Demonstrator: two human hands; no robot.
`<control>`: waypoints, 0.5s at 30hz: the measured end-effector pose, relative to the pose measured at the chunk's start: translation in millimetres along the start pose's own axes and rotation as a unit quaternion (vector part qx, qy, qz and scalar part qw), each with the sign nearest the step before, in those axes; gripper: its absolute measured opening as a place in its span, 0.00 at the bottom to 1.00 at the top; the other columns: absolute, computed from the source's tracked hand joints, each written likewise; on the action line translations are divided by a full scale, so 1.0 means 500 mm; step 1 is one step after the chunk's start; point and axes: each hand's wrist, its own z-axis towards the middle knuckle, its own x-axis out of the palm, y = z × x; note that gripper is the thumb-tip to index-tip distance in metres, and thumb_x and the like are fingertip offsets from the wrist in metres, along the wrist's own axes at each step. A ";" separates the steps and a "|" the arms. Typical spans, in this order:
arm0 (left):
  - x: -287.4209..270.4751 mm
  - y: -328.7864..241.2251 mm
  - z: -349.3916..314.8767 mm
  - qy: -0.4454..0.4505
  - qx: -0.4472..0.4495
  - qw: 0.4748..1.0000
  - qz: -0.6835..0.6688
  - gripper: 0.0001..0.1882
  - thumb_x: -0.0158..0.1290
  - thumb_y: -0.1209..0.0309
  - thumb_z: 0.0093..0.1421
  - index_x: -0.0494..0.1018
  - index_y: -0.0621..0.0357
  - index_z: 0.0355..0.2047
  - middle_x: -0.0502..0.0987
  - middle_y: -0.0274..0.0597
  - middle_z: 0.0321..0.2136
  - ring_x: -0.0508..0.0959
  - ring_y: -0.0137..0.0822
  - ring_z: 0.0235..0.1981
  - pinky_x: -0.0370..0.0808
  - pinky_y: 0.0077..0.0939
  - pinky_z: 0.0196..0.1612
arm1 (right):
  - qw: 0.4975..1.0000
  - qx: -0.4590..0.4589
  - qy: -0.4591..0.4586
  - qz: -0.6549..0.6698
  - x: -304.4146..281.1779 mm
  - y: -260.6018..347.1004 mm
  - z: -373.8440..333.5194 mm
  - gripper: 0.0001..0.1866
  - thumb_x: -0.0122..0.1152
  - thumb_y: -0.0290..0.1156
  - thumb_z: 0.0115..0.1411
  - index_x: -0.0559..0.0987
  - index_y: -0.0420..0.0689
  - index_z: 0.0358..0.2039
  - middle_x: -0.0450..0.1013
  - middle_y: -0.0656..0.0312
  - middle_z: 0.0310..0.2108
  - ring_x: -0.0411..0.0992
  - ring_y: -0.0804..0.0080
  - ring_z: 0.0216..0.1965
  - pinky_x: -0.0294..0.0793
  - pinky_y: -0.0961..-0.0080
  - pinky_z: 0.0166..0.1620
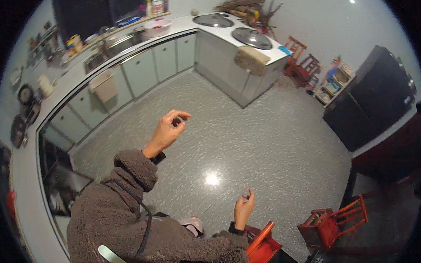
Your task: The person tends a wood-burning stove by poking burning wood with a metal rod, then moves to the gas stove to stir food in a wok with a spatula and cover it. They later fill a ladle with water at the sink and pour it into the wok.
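Observation:
My left hand (167,129) is raised over the floor in the middle of the view, its fingers curved and the thumb apart, with nothing held. Lower and to the right, my right hand (243,210) points upward with fingers apart, also holding nothing. Both arms wear a fuzzy brown sleeve (136,168), and a dark cord (145,222) hangs across it. Closest to my right hand is a red wooden chair (264,253), which stands just below it and apart from the fingers. A slippered foot (193,225) shows beneath my arms.
A counter with a sink (122,45) runs along the left. At the back, a white stove top (231,34) carries lidded pans, with firewood (246,8) behind. To the right stand a shelf rack (334,83), a dark fridge (374,96) and another red chair (331,226). Speckled grey floor (266,143) lies between.

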 end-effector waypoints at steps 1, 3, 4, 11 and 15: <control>0.033 0.004 0.046 0.015 0.018 1.000 0.004 0.12 0.49 0.78 0.53 0.75 0.58 0.39 0.74 0.37 0.35 0.73 0.28 0.32 0.71 0.22 0.37 | 1.000 0.001 -0.018 -0.019 0.002 0.002 0.028 0.26 0.50 0.20 0.51 0.66 0.38 0.53 0.70 0.52 0.36 0.70 0.62 0.37 0.69 0.68 0.40; 0.085 0.027 0.141 0.032 0.031 0.999 -0.005 0.12 0.51 0.76 0.53 0.75 0.56 0.39 0.74 0.38 0.36 0.73 0.30 0.33 0.71 0.24 0.37 | 0.999 0.007 -0.033 -0.042 0.029 0.021 0.120 0.25 0.50 0.21 0.51 0.67 0.39 0.53 0.70 0.53 0.36 0.70 0.62 0.37 0.68 0.68 0.41; 0.096 0.048 0.178 0.028 0.027 0.999 -0.003 0.12 0.51 0.77 0.53 0.75 0.57 0.39 0.74 0.37 0.36 0.73 0.30 0.34 0.71 0.24 0.38 | 0.998 0.015 -0.024 -0.053 0.042 0.033 0.163 0.25 0.50 0.21 0.52 0.67 0.39 0.53 0.71 0.53 0.36 0.70 0.62 0.37 0.68 0.68 0.41; -0.008 0.262 0.423 -0.098 -0.057 0.993 0.021 0.12 0.51 0.77 0.52 0.75 0.59 0.38 0.75 0.39 0.37 0.74 0.31 0.34 0.71 0.24 0.38 | 0.993 -0.095 0.069 -0.032 0.239 0.245 0.596 0.24 0.51 0.21 0.53 0.67 0.40 0.53 0.71 0.54 0.36 0.71 0.67 0.29 0.70 0.72 0.35; -0.098 0.403 0.501 -0.192 -0.156 0.967 0.053 0.10 0.49 0.77 0.55 0.75 0.61 0.37 0.76 0.38 0.34 0.74 0.29 0.33 0.70 0.22 0.39 | 0.971 -0.194 0.138 -0.029 0.417 0.367 0.794 0.24 0.51 0.22 0.53 0.67 0.40 0.53 0.71 0.54 0.36 0.70 0.70 0.26 0.71 0.73 0.32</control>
